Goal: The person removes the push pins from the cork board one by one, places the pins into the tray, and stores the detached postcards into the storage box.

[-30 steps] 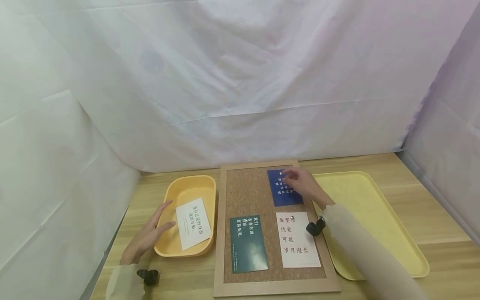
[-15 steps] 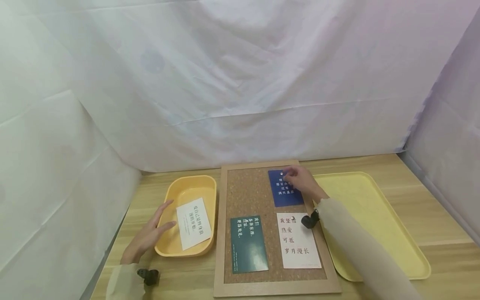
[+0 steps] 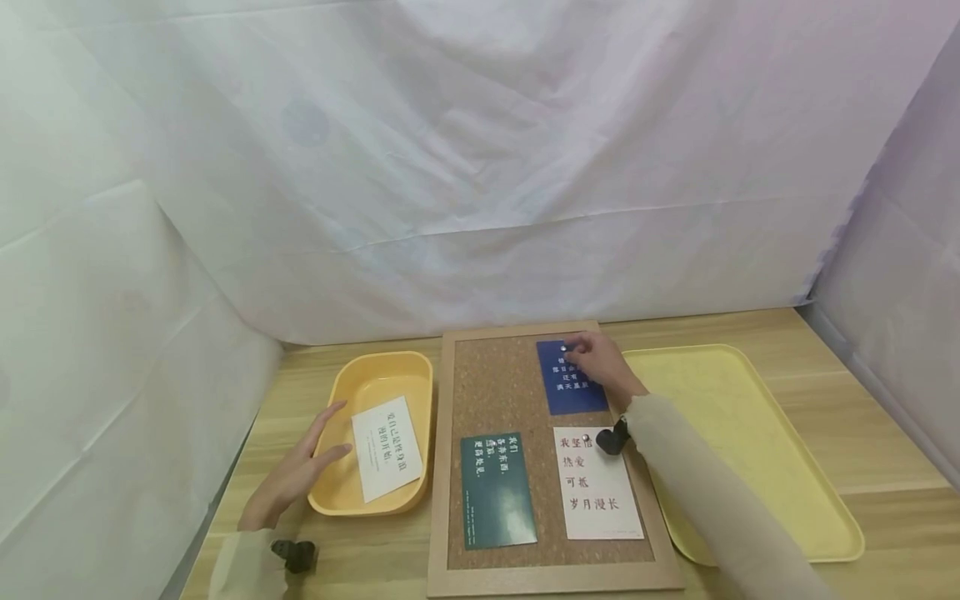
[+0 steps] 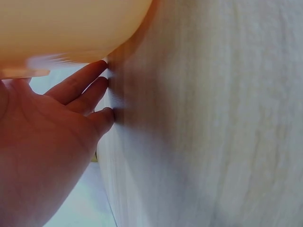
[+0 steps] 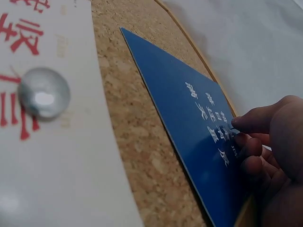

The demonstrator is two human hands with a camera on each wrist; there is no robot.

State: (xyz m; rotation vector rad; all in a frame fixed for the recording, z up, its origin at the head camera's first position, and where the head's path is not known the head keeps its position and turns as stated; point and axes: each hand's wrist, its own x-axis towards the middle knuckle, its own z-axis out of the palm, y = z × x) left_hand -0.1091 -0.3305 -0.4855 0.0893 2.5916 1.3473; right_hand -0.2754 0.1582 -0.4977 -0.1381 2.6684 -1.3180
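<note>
My right hand (image 3: pixel 600 360) is at the top of a blue card (image 3: pixel 572 398) with white writing, on a wood-framed corkboard (image 3: pixel 495 367). Its thumb and fingertips pinch at a small silver thumbtack (image 3: pixel 564 348) in that card; the right wrist view shows the fingers close together there, the tack mostly hidden. Below lies a white card (image 3: pixel 592 500) with red writing, held by another round tack (image 5: pixel 45 93). A green card (image 3: pixel 497 492) lies to its left. My left hand (image 3: pixel 288 475) rests with extended fingers along the left side of a yellow basin (image 3: pixel 375 360).
Inside the basin lies a white card (image 3: pixel 386 450) with dark writing. A pale yellow tray (image 3: pixel 720 417) stands right of the board, beneath my right forearm. White cloth (image 3: pixel 480 167) hangs behind and at both sides of the wooden table (image 3: pixel 847 400).
My right forearm and wrist have swung slightly left, while the fingertips stay at the tack on the blue card. The left hand and the cards have hardly moved.
</note>
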